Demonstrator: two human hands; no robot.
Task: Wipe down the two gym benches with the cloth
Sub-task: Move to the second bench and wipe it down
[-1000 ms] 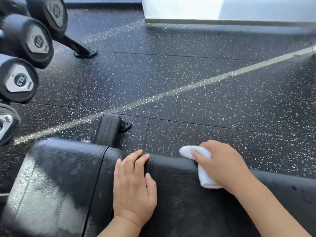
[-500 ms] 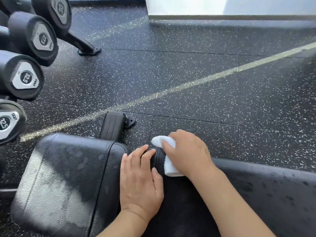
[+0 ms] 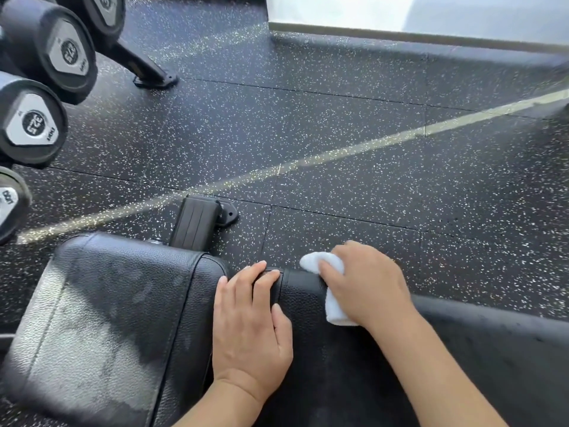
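The white cloth (image 3: 334,291) was gripped by the right hand (image 3: 366,285) on the bench (image 3: 308,294); beside it, the left hand (image 3: 249,322) was laid flat, fingers straight

We see open speckled floor (image 3: 354,143) beyond the bench (image 3: 117,306); dumbbells (image 3: 34,127) crowd the left, and a black bench foot (image 3: 197,223) stands just behind the pad.

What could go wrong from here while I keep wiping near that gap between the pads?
The left hand has fingertips at the gap between the seat pad and the back pad; they could get pinched if a pad shifts. The right hand bunches the white cloth at the far edge, so the gap itself may go unwiped.
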